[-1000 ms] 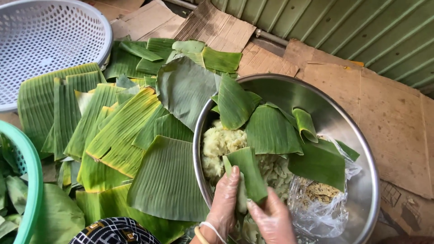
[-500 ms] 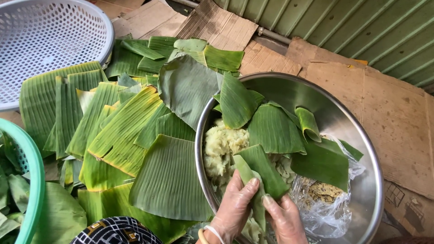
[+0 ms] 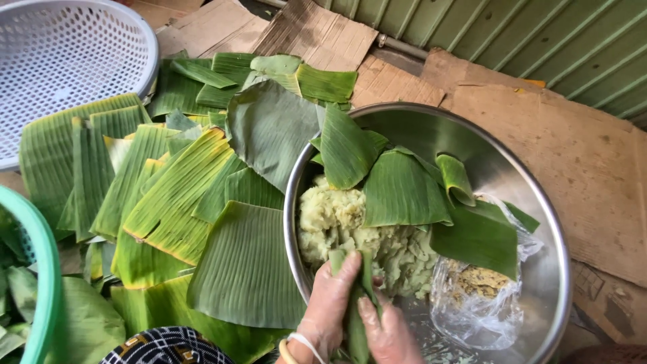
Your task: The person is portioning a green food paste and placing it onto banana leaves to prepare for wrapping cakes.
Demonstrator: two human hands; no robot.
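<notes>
A large steel bowl (image 3: pixel 539 222) holds a pale yellow-green mash (image 3: pixel 337 219), loose banana leaf pieces (image 3: pixel 404 192) and a clear plastic bag (image 3: pixel 482 303) with brownish filling. Both hands wear thin clear gloves and meet at the bowl's near rim. My left hand (image 3: pixel 330 307) and my right hand (image 3: pixel 389 334) press together around a folded banana leaf strip (image 3: pixel 356 317), which stands up between the palms, its top end by the mash.
A pile of cut banana leaves (image 3: pixel 175 195) covers the ground left of the bowl. A white plastic basket (image 3: pixel 67 61) sits at top left, a green basket rim (image 3: pixel 44 283) at the left edge. Flattened cardboard (image 3: pixel 586 155) lies under everything, with a green corrugated wall (image 3: pixel 539 40) behind.
The leaf strip was open and wide between my hands; now it is folded narrow and squeezed between both palms. The hands have closed together over it.
</notes>
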